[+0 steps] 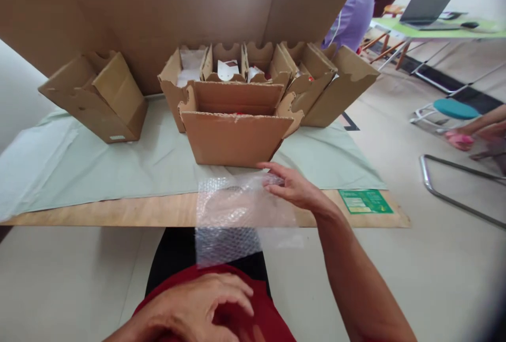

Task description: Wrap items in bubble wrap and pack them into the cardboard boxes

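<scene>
A clear sheet of bubble wrap lies at the table's front edge, with its near part hanging over my lap. My right hand is at the sheet's right side, thumb and forefinger apart; the other fingers are partly hidden behind the plastic. Just beyond it stands an open cardboard box, with a bit of something red showing inside. My left hand hovers close to my body in front of the red shirt, fingers loosely bent and spread, holding nothing.
Behind the front box stands a row of several cardboard bins with packed items. Another cardboard bin is at the left. White sheets lie at the left end, and a green card at the right. A person in purple is beyond.
</scene>
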Available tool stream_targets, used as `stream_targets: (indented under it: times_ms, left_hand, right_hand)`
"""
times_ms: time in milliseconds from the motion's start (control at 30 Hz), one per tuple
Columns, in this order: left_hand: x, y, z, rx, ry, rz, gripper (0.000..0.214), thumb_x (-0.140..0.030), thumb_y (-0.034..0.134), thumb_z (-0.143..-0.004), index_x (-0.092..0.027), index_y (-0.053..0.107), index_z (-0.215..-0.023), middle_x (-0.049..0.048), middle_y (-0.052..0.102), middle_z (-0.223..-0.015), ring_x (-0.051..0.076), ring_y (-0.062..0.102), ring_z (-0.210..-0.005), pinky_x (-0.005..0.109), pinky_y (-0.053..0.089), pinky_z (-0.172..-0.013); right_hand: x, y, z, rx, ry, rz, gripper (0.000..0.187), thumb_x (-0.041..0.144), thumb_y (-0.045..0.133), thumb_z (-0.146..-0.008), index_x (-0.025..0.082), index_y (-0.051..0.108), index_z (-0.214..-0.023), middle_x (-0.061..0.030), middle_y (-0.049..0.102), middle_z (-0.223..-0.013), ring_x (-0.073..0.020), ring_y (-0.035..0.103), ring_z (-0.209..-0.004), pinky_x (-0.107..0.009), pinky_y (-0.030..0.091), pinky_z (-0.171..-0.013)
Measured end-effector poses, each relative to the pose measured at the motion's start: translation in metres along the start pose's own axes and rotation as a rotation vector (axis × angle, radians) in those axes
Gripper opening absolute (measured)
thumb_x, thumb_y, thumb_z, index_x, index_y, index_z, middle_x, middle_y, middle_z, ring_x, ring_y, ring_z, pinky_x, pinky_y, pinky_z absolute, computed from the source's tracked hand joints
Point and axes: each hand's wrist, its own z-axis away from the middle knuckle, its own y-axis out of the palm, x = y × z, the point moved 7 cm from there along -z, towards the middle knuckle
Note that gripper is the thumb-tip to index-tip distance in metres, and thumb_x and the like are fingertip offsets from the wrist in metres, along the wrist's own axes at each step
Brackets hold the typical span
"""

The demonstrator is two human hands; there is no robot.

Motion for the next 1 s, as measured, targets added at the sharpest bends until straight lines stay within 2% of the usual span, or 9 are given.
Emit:
stream_targets:
  times_ms: [100,167,267,333,400,500,700,833,1000]
  left_hand:
    - [-0.020,-0.026,0.003,-0.103,0.082,0.002,0.030,-0.027,0.072,-0.083,-0.029,0.078,-0.112,0.0046,0.079,-0.116,0.026,0.074,-0.107,0.040,0.057,-0.096]
    - [-0.024,-0.065,0.002,-0.408,0.088,-0.116,0.020,-0.027,0.064,-0.089,-0.028,0.078,-0.104,0.0044,0.079,-0.103,0.023,0.074,-0.094,0.037,0.058,-0.086]
    - [-0.022,-0.124,0.004,-0.903,0.017,-0.499,0.022,-0.027,0.058,-0.091,-0.024,0.075,-0.105,0.0084,0.076,-0.104,0.027,0.070,-0.098,0.043,0.056,-0.090]
    - [-0.014,-0.146,-0.003,-1.056,-0.084,-0.762,0.030,-0.025,0.060,-0.088,-0.019,0.073,-0.114,0.0129,0.073,-0.108,0.032,0.067,-0.102,0.048,0.055,-0.094]
    - [-0.003,-0.156,-0.014,-1.070,-0.152,-0.923,0.033,-0.023,0.058,-0.088,-0.015,0.072,-0.117,0.0143,0.072,-0.104,0.033,0.067,-0.099,0.048,0.055,-0.091]
    - [0.001,-0.156,-0.022,-1.054,-0.064,-0.977,0.028,-0.015,0.050,-0.090,-0.017,0.072,-0.106,0.0093,0.073,-0.091,0.027,0.068,-0.088,0.041,0.055,-0.081]
    - [-0.043,-0.162,0.009,-1.236,0.257,-0.924,0.023,-0.015,0.051,-0.094,-0.020,0.069,-0.107,0.0021,0.069,-0.083,0.019,0.067,-0.083,0.032,0.052,-0.083]
    - [-0.034,-0.211,0.011,-1.267,0.120,-0.656,0.027,-0.028,0.056,-0.086,-0.021,0.066,-0.110,0.0009,0.068,-0.081,0.020,0.067,-0.083,0.033,0.052,-0.078]
    - [0.004,-0.259,-0.020,-1.145,-0.024,-0.208,0.065,-0.036,0.060,-0.068,-0.015,0.050,-0.129,-0.0069,0.059,-0.067,0.016,0.056,-0.060,0.027,0.042,-0.058]
  right_hand:
    - [-0.012,-0.017,-0.002,-0.033,0.052,0.274,0.066,0.019,0.065,-0.078,0.019,0.060,-0.144,-0.0046,0.074,-0.095,-0.0207,0.064,-0.078,-0.034,0.053,-0.079]
    - [-0.018,-0.019,0.001,-0.055,0.075,0.372,0.069,0.020,0.066,-0.079,0.019,0.057,-0.147,-0.0068,0.075,-0.100,-0.0212,0.063,-0.077,-0.036,0.053,-0.081]
    - [-0.028,-0.014,0.009,-0.100,0.076,0.361,0.070,0.030,0.069,-0.082,0.018,0.054,-0.149,-0.0117,0.074,-0.115,-0.0197,0.062,-0.073,-0.037,0.053,-0.080]
    - [-0.037,-0.011,0.014,-0.163,0.081,0.301,0.071,0.039,0.070,-0.083,0.015,0.055,-0.148,-0.0137,0.073,-0.118,-0.0203,0.064,-0.075,-0.038,0.054,-0.080]
    - [-0.044,-0.010,0.019,-0.247,0.098,0.251,0.065,0.041,0.068,-0.085,0.013,0.059,-0.143,-0.0109,0.075,-0.103,-0.0214,0.064,-0.076,-0.037,0.054,-0.077]
    - [-0.041,-0.006,0.026,-0.297,0.092,0.202,0.047,0.034,0.061,-0.088,0.015,0.070,-0.129,-0.0034,0.072,-0.077,-0.0199,0.063,-0.067,-0.034,0.054,-0.071]
    - [0.007,-0.009,0.023,-0.373,-0.141,0.138,0.030,0.030,0.061,-0.093,0.023,0.076,-0.118,-0.0070,0.078,-0.114,-0.0205,0.073,-0.093,-0.033,0.058,-0.085]
    - [0.006,-0.004,-0.006,-0.310,-0.131,0.141,0.031,0.029,0.062,-0.090,0.022,0.077,-0.116,-0.0072,0.079,-0.114,-0.0212,0.073,-0.092,-0.034,0.058,-0.085]
    - [-0.018,-0.009,-0.029,-0.328,-0.013,0.149,0.033,0.029,0.061,-0.086,0.018,0.078,-0.112,-0.0058,0.081,-0.096,-0.0197,0.070,-0.075,-0.033,0.056,-0.076]
